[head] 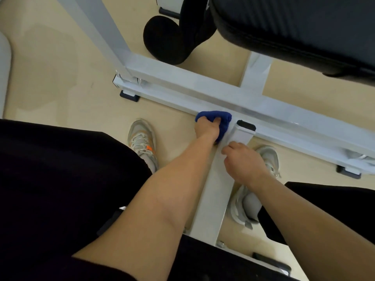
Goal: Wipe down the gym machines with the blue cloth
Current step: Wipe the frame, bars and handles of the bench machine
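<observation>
My left hand (pixel 208 129) has fingers (pixel 217 120) clamped on the blue cloth (pixel 211 114) at mid-frame; the floor bar (pixel 172 92) beneath runs upper-left to lower-right.

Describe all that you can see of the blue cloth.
The blue cloth is deep blue, soft and terry-like, bunched into a wad. The left hand grips it, fingers curled into its folds, and holds it against the white frame bar of the gym machine, where a shorter bar joins. Its underside is hidden.

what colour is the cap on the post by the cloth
The cap is black, best seen in the head view.
</observation>
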Demonstrator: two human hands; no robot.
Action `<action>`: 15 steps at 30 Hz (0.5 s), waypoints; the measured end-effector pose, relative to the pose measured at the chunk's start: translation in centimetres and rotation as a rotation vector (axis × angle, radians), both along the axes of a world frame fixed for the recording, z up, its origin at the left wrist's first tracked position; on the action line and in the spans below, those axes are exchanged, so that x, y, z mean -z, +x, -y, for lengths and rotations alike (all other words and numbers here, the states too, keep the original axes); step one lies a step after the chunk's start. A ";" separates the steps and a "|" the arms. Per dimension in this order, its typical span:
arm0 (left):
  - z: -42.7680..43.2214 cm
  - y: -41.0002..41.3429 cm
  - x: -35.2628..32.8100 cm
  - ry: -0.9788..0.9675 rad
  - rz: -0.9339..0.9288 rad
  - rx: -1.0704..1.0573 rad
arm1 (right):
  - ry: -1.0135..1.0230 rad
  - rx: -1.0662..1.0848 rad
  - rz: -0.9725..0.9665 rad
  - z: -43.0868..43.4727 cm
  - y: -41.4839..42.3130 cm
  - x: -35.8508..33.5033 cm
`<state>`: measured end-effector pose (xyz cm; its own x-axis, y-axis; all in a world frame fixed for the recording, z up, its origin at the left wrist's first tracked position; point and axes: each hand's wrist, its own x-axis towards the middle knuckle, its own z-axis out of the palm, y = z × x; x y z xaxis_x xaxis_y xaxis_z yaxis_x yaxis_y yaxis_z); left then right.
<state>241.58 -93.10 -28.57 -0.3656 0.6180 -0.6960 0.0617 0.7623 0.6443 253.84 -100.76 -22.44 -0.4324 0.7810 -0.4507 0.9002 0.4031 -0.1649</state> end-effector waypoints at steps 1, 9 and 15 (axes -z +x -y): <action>0.2 0.5 -0.2 -0.005 0.001 0.023 | 0.017 0.008 0.010 0.1 0.5 -0.2; 2.1 0.7 -1.3 0.051 -0.233 0.524 | 0.117 0.077 0.076 -1.0 2.9 -1.1; 7.8 -1.2 0.8 -0.204 -0.135 0.669 | 0.132 0.157 0.009 -1.1 3.2 -1.2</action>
